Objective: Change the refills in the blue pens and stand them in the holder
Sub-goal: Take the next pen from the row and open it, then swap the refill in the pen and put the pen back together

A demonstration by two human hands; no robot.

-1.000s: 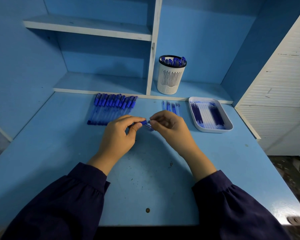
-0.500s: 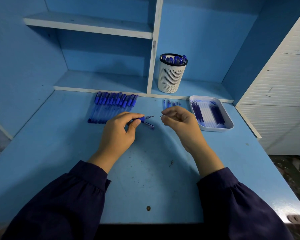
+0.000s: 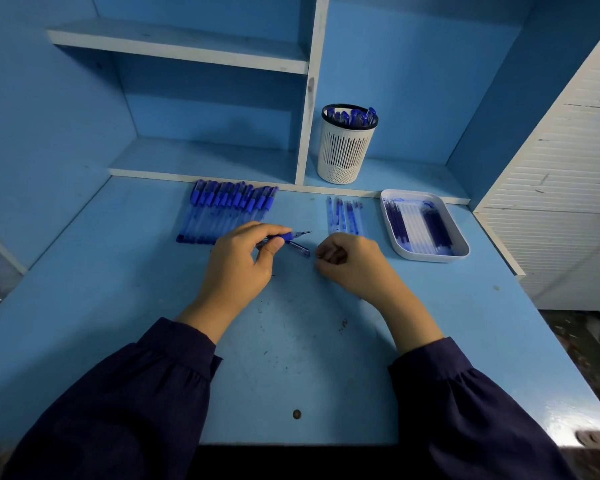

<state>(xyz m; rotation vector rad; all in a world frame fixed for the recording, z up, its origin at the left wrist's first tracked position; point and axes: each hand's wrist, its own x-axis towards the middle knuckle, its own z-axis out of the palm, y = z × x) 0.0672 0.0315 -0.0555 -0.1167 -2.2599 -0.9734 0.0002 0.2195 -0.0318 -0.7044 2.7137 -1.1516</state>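
While the left hand pinches the pen crosswise, tip rightward, the right hand curls, its grip unreadable.

The right hand has broken away from the pen! A second ago both hands met at its tip; now they're apart. The right hand has sunk low toward the desk, fingers curled in. The pen's thin point now pokes out bare from the left hand.
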